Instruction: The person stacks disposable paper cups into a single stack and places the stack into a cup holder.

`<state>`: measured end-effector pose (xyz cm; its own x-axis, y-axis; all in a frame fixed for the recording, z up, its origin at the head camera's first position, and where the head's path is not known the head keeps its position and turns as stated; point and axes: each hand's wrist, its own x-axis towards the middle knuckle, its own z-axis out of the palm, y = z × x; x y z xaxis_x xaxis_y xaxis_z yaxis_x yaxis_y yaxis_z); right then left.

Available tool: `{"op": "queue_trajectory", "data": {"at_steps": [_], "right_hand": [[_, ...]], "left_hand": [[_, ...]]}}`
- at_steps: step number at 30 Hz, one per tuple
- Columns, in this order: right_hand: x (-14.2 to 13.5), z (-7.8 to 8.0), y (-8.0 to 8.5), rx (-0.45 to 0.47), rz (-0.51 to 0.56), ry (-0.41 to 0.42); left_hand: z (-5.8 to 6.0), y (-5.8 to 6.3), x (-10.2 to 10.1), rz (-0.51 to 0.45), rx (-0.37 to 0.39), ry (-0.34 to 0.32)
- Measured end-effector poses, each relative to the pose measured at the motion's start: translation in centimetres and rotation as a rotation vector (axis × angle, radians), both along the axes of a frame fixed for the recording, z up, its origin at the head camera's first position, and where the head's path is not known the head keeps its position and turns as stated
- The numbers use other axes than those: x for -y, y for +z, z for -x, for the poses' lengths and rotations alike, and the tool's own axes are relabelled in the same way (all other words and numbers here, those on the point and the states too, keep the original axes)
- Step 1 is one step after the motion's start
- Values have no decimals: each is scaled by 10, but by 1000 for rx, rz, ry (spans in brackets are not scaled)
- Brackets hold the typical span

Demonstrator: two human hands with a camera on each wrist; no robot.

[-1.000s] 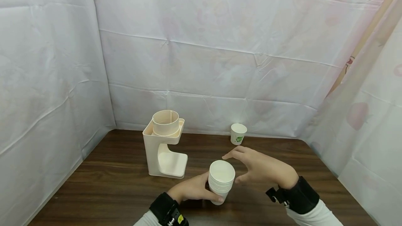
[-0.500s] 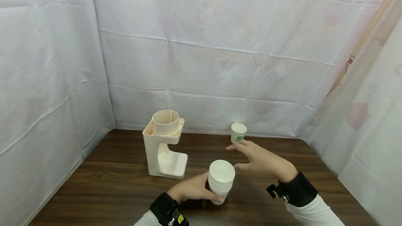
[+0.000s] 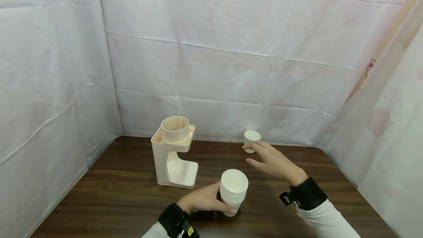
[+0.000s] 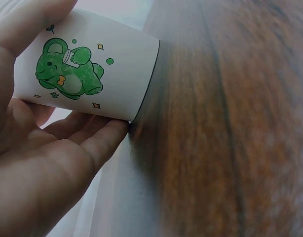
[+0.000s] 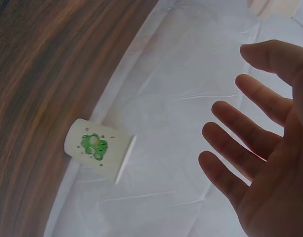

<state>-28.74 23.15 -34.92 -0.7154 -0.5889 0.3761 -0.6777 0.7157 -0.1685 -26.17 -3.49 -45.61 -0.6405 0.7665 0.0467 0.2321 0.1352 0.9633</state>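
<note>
A stack of white paper cups (image 3: 234, 190) stands on the table near its front. My left hand (image 3: 206, 198) grips the stack around its lower part, thumb in front. In the left wrist view the bottom cup (image 4: 82, 64) shows a green cartoon animal print. My right hand (image 3: 272, 159), fingers spread and holding nothing, is over the table in front of a single paper cup (image 3: 252, 136). That cup stands upright near the back edge, partly hidden by my fingers in the head view. In the right wrist view, the single cup (image 5: 98, 148) and the fingers are apart.
A cream cup dispenser (image 3: 162, 161) with a round tube (image 3: 175, 129) on top stands to the left on the dark wooden table (image 3: 109, 194). White cloth (image 3: 211, 65) hangs behind and at both sides. A wooden pole (image 3: 386, 43) slants at the right.
My right hand has moved away from the stack, back toward the single cup, and now covers part of it. The left hand and the stack have stayed in place.
</note>
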Motion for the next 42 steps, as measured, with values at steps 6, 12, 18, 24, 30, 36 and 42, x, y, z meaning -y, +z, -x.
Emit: {"op": "queue_trajectory", "data": {"at_steps": [6, 12, 18, 24, 30, 36, 42], "right_hand": [[-2, 14, -10, -29, 23, -35], [-7, 34, -20, -146, 93, -120], [-12, 51, -27, -154, 153, -204], [-14, 66, -34, -146, 154, -235], [-13, 83, -37, -67, 168, -304], [-13, 95, -40, 23, 203, -355], [-12, 101, -41, 88, 225, -377]], "left_hand": [[0, -1, 0, 0, -1, 8], [-1, -2, -1, 1, -1, 24], [-1, -1, 0, -5, 5, 11], [-3, 0, -1, -13, 16, 0], [-3, 1, 0, -19, 13, -3], [-3, 1, 0, -24, 19, -15], [-4, 1, 0, -12, 10, -13]]}}
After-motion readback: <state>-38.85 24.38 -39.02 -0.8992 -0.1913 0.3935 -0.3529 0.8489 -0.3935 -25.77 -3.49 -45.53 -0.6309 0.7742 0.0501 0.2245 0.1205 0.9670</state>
